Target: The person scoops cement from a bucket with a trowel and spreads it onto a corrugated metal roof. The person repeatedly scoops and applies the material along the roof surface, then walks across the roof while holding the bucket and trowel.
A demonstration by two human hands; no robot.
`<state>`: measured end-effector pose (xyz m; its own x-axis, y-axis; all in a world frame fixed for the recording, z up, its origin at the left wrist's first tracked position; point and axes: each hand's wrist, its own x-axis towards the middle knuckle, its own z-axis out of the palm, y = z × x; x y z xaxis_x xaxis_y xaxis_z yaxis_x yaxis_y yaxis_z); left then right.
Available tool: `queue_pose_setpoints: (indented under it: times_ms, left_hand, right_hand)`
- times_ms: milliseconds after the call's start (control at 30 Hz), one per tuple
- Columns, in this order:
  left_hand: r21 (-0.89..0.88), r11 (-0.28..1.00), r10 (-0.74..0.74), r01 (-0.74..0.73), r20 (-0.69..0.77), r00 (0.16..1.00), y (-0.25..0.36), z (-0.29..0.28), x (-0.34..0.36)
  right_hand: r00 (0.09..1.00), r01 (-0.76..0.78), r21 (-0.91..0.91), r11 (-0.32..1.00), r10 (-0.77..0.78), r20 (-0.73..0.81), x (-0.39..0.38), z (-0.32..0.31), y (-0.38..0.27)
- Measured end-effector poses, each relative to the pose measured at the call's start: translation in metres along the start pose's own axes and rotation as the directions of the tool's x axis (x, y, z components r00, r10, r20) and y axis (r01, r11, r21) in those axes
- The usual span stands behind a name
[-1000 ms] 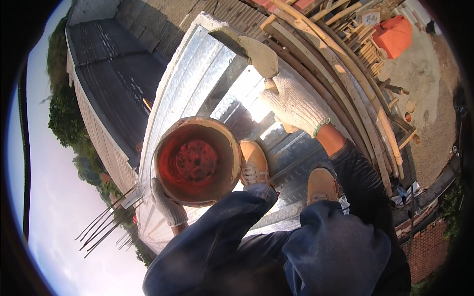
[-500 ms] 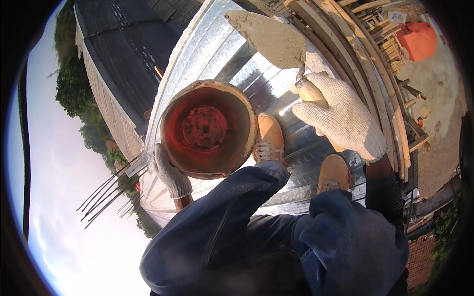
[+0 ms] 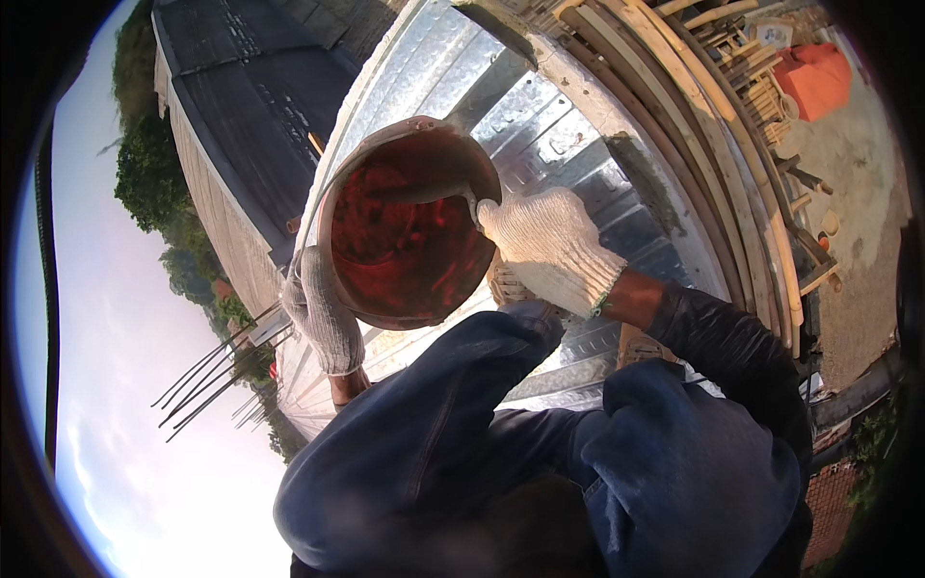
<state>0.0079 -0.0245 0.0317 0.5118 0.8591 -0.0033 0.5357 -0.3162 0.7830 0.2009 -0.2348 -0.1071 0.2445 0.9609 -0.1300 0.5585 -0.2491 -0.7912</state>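
Note:
A bucket (image 3: 409, 287) with a dark red inside is tilted, its mouth facing me, above the ribbed metal sheet (image 3: 511, 116). My left hand (image 3: 326, 313), in a knitted whitish glove, is closed against the bucket's left side near the rim. My gloved right hand (image 3: 554, 246) is closed round the handle of a trowel (image 3: 438, 191) at the bucket's right rim. The trowel's blade lies inside the bucket, dim in shadow. Most of its handle is hidden by the glove.
My shoes stand on the metal sheet, partly hidden by bucket and hand. Long wooden boards (image 3: 713, 144) curve along the right edge, with a mortar-covered strip (image 3: 617, 106) beside them. Steel rods (image 3: 207, 376) jut out at left. Beyond the boards lies an orange-red item (image 3: 814, 82).
My right hand has swung left and brought the mortar-coated trowel from above the sheet into the bucket. My left hand has tilted the bucket and moved slightly up with it.

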Motion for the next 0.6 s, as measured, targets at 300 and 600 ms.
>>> queue_pose_setpoints:
  times_ms: [300,600]
  left_hand:
    - [0.097,0.991,0.094,-0.09,-0.034,0.995,0.015,0.014,0.003]
    - [0.026,0.999,0.047,-0.047,-0.014,0.999,0.022,0.027,0.003]
  right_hand:
    - [0.991,0.076,-0.022,0.997,-0.078,-0.105,-0.013,0.008,-0.001]
    - [0.952,0.251,-0.149,0.956,-0.272,-0.138,-0.024,0.015,-0.003]
